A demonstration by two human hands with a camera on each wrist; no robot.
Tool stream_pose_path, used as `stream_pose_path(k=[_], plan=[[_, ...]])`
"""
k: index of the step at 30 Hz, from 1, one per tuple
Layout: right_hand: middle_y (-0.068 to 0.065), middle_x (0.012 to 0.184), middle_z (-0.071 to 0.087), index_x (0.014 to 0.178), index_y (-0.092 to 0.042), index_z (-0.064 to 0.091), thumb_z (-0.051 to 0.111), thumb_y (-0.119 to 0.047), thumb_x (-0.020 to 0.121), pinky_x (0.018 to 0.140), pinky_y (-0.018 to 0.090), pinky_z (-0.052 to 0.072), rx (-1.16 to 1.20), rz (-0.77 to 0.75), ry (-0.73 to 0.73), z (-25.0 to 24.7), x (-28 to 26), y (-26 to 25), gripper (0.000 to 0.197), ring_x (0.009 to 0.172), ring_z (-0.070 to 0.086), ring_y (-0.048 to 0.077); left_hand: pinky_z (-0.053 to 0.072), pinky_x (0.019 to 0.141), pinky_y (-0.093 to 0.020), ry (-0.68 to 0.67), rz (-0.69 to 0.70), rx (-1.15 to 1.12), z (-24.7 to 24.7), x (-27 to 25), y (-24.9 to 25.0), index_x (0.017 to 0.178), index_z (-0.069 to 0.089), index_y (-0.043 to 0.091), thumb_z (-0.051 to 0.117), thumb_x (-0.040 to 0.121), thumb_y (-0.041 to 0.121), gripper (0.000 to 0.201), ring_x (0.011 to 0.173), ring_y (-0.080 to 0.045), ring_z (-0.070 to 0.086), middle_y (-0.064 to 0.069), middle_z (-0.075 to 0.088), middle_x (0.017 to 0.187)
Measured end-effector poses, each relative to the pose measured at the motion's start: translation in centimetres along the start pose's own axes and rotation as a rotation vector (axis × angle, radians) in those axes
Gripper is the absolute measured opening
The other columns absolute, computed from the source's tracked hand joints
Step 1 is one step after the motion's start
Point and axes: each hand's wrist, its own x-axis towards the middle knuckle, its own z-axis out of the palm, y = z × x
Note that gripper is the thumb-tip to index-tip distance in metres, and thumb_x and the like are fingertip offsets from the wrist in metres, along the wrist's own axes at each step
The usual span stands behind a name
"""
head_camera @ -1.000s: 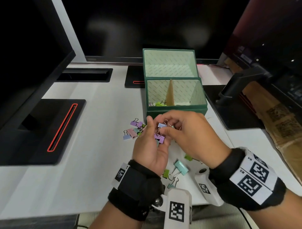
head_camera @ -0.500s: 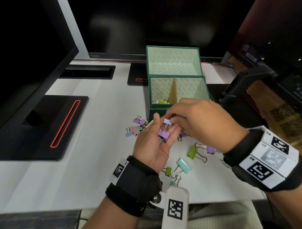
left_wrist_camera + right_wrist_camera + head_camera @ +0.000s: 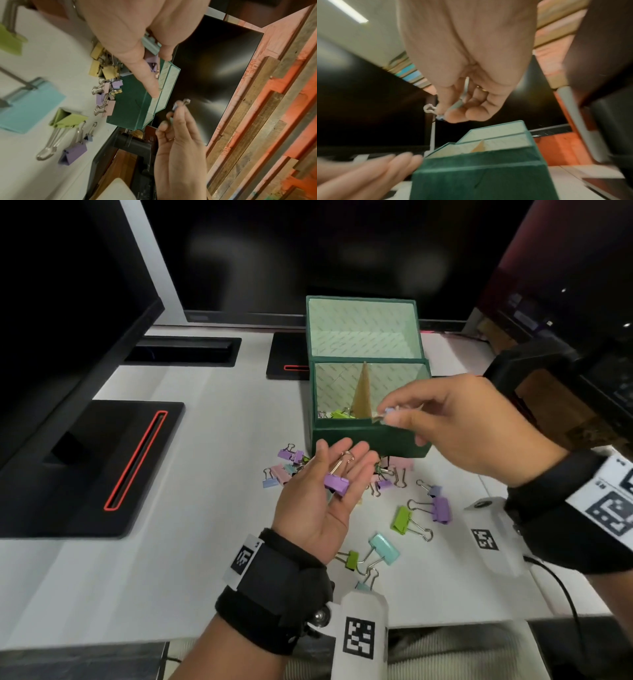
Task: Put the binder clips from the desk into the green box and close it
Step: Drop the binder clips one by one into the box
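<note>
The green box (image 3: 363, 441) stands open on the white desk, its lid (image 3: 363, 326) upright behind it and a brown divider (image 3: 363, 392) inside. A green clip (image 3: 340, 414) lies in its left compartment. My right hand (image 3: 387, 414) pinches a small blue binder clip (image 3: 388, 413) just above the box's front wall, as the right wrist view (image 3: 440, 117) also shows. My left hand (image 3: 318, 501) lies palm up in front of the box with a purple clip (image 3: 336, 483) resting on its straight fingers. Several coloured clips (image 3: 401, 518) are scattered on the desk around the hands.
A black monitor base with a red line (image 3: 130, 463) sits at the left under a dark screen. Another black stand (image 3: 513, 368) rises close to the right of the box. More clips (image 3: 284, 470) cluster left of the box front. The desk's front edge (image 3: 137, 642) is near my wrists.
My right hand has lifted the small blue clip off the left palm, up and right to the box's rim. The left hand has flattened, and the purple clip stays on it.
</note>
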Motion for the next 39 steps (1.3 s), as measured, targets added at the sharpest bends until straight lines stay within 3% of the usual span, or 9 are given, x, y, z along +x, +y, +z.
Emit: stream_pose_path(k=[5,10,14,18,21,23,30,35,39], plan=[[-0.011,0.061,0.061,0.092,-0.030,0.072,0.065,-0.028,0.092,0.059,0.018,0.044,0.080,0.214,0.250,-0.8,2.1,2.3,0.008,0.048,0.057,0.003,0.058,0.085,-0.040,-0.004,-0.006,-0.061,-0.4,-0.1,-0.6,0.117,0.061,-0.001,0.049,0.098,0.028,0.038,0.099,-0.032,0.071,-0.021,0.071,0.113],[0.000,0.078,0.068,0.123,-0.027,0.063,0.072,-0.029,0.086,0.051,0.004,0.042,0.021,0.247,0.214,-0.9,4.3,1.7,0.038,0.062,0.064,0.007,0.055,0.088,-0.042,-0.013,-0.018,-0.064,-0.1,-0.4,-1.0,0.116,0.062,-0.002,0.050,0.097,0.029,0.038,0.103,-0.032,0.070,-0.021,0.071,0.113],[-0.003,0.073,0.068,0.098,-0.023,0.065,0.077,-0.035,0.081,0.055,0.011,0.043,0.004,0.203,0.341,-0.4,3.6,0.6,0.024,0.062,0.066,0.008,0.058,0.084,-0.041,-0.029,0.003,-0.100,-0.2,-0.5,-0.5,0.116,0.063,-0.002,0.050,0.098,0.027,0.037,0.099,-0.032,0.071,-0.021,0.071,0.113],[-0.007,0.068,0.068,0.095,-0.024,0.071,0.071,-0.028,0.087,0.053,-0.001,0.039,0.052,0.199,0.406,-0.2,3.8,0.1,0.009,0.067,0.066,0.004,0.058,0.083,-0.043,-0.024,0.006,-0.131,-0.1,-0.5,-0.5,0.114,0.063,-0.004,0.051,0.098,0.025,0.035,0.098,-0.034,0.071,-0.023,0.071,0.112],[-0.003,0.098,0.072,0.114,-0.028,0.068,0.064,-0.028,0.093,0.066,-0.006,0.033,-0.086,0.250,0.231,-0.6,4.5,-0.1,0.021,0.089,0.063,0.008,0.056,0.086,-0.046,-0.026,-0.005,-0.149,0.3,-0.7,-0.6,0.113,0.063,-0.005,0.049,0.099,0.025,0.036,0.101,-0.037,0.070,-0.024,0.070,0.112],[0.001,0.123,0.065,0.124,-0.033,0.063,0.062,-0.037,0.092,0.081,0.017,0.040,-0.241,0.255,0.079,-0.6,4.0,-0.6,0.032,0.105,0.060,0.018,0.056,0.087,-0.047,-0.029,-0.004,-0.159,0.4,-0.8,-0.4,0.113,0.064,-0.005,0.048,0.100,0.026,0.038,0.101,-0.038,0.070,-0.024,0.070,0.113],[-0.016,0.077,0.066,0.090,-0.034,0.072,0.072,-0.033,0.084,0.062,0.010,0.047,-0.132,0.075,-0.144,2.1,-2.0,-4.5,0.006,0.071,0.061,-0.002,0.060,0.080,-0.040,0.021,0.071,-0.093,0.3,-0.9,-0.6,0.116,0.063,-0.004,0.044,0.101,0.025,0.038,0.098,-0.029,0.072,-0.020,0.072,0.108],[-0.013,0.113,0.046,0.122,-0.046,0.058,0.073,-0.032,0.082,0.084,0.035,0.050,-0.337,-0.065,-0.269,4.8,-3.6,-3.6,0.045,0.102,0.044,0.011,0.056,0.055,-0.025,0.060,0.078,-0.056,0.6,-1.0,-1.6,0.110,0.067,0.001,0.047,0.100,0.025,0.033,0.068,-0.017,0.071,-0.009,0.072,0.084],[-0.015,0.113,0.047,0.107,-0.034,0.062,0.075,-0.039,0.077,0.081,0.035,0.049,-0.360,-0.079,-0.232,4.8,-3.6,-3.2,0.033,0.102,0.041,0.011,0.056,0.053,-0.024,0.044,0.078,-0.068,0.6,-1.3,-1.8,0.071,0.079,0.007,0.041,0.103,0.026,0.053,0.065,-0.016,0.072,-0.008,0.074,0.075]])
